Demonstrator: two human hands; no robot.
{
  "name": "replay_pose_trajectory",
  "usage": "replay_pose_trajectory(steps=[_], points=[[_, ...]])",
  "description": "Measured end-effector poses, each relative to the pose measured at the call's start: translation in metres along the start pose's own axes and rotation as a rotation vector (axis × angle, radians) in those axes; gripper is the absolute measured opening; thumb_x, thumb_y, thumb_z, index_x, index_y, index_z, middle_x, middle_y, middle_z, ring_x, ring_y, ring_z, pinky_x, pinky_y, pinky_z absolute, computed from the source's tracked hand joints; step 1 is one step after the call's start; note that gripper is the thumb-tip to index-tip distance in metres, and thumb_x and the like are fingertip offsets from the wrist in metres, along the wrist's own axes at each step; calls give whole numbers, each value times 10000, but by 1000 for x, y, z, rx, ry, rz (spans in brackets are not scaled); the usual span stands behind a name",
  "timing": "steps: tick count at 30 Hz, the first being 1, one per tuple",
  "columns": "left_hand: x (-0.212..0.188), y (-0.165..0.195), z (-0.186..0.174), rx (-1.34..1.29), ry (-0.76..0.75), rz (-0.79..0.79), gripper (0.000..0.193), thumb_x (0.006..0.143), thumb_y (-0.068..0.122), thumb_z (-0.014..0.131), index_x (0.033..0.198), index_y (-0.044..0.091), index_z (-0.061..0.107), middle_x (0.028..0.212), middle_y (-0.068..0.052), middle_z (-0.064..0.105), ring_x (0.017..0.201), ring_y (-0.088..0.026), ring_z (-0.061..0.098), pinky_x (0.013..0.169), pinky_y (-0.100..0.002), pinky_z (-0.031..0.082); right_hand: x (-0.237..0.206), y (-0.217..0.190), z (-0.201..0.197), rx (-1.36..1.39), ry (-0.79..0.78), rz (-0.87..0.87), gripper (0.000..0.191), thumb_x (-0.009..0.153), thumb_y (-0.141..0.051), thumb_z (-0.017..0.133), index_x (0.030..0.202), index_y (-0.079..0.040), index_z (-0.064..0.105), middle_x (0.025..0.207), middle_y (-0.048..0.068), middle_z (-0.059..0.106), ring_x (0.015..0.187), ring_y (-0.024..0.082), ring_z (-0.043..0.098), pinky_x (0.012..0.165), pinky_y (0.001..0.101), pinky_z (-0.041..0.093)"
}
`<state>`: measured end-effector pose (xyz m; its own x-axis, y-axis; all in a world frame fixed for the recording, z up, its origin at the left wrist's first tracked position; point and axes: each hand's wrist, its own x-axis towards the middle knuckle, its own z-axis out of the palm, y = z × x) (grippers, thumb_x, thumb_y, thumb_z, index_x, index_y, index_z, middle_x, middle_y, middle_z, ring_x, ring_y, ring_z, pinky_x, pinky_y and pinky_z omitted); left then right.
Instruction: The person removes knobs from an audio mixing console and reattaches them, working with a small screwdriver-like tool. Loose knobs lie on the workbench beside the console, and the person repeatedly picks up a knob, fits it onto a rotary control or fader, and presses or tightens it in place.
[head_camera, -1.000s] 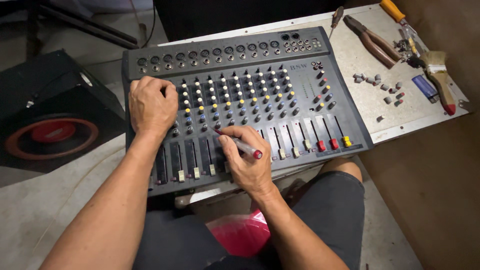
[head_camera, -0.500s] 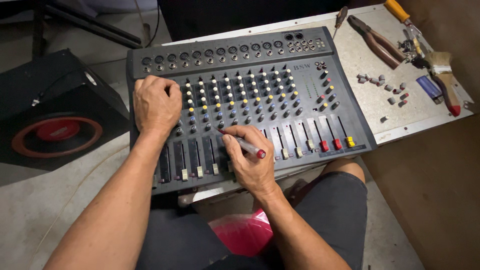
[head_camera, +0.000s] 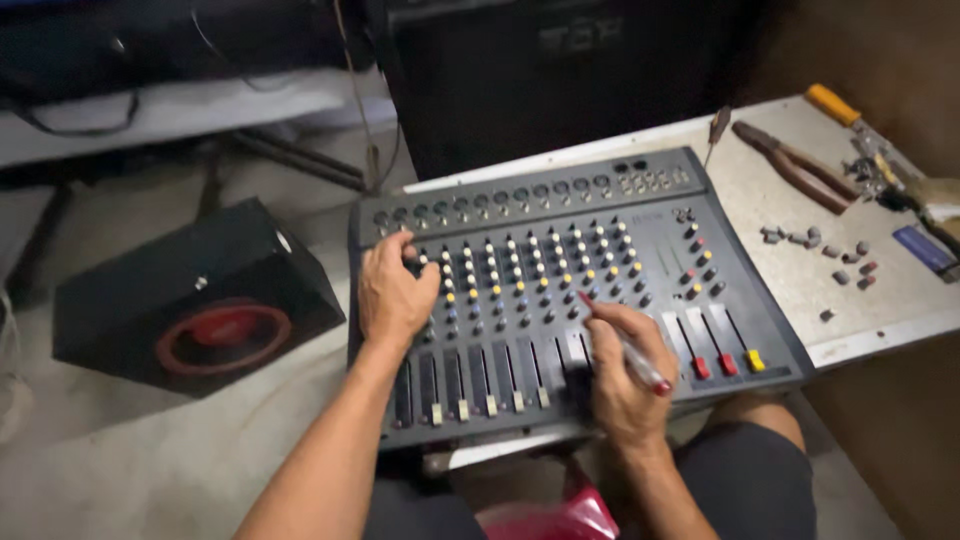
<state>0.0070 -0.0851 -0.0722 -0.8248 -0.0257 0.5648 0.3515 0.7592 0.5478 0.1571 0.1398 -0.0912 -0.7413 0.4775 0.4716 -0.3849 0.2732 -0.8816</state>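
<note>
Black speaker box (head_camera: 190, 300) with red cone: on floor, left of left hand. Pliers (head_camera: 795, 165), yellow-handled tool (head_camera: 835, 105), loose small caps (head_camera: 825, 250): on white tabletop (head_camera: 880, 310), right of right hand. Large dark cabinet (head_camera: 560, 70): beyond hands.

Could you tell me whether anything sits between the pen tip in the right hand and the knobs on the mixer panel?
Nothing visible does. The right hand holds the pen with its tip right at the knobs of the mixer. The left hand rests further left on the panel, clear of the pen.
</note>
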Motion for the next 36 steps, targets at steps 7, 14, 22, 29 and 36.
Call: replay_pose_trajectory(steps=[7, 14, 22, 29, 36], points=[[4, 0, -4, -195, 145, -213, 287, 966, 67, 492, 1207, 46, 645, 1009, -156, 758, 982, -338, 723, 884, -439, 545, 25, 3, -60, -74, 199, 6, 137, 1070, -71, 592, 1184, -19, 646, 995, 88, 751, 763, 91, 594, 690, 239, 486], [1, -2, -8, -241, 157, -289, 286, 964, 134, 522, 1198, 43, 660, 1009, -139, 768, 951, -308, 744, 858, -413, 563, 30, 25, -114, -90, 346, 23, 137, 1139, -75, 579, 1253, -3, 557, 984, 109, 742, 796, 95, 582, 739, 240, 483], [-19, 17, 5, 33, 127, 23, 232, 969, 150, 620, 1150, 34, 707, 1064, -191, 707, 1036, -396, 640, 913, -467, 501, 36, 67, -162, -153, 525, 65, 115, 1074, -84, 597, 1169, -20, 602, 941, 97, 739, 732, 94, 562, 691, 256, 468], [-60, 106, 52, -122, -80, 334, 177, 896, 77, 655, 1066, 38, 690, 1017, -147, 700, 997, -347, 635, 896, -451, 506, 25, 87, -167, -543, 712, -20, 182, 952, -71, 660, 1133, -66, 667, 968, 99, 695, 915, 163, 654, 878, 342, 516], [-108, 193, 105, -365, -274, 536, 265, 839, 96, 686, 1094, 28, 669, 1062, -149, 695, 1041, -353, 640, 934, -440, 507, 24, 94, -174, -382, 821, 130, 236, 913, -86, 651, 1149, -85, 660, 871, 70, 654, 790, 157, 620, 769, 315, 525]])
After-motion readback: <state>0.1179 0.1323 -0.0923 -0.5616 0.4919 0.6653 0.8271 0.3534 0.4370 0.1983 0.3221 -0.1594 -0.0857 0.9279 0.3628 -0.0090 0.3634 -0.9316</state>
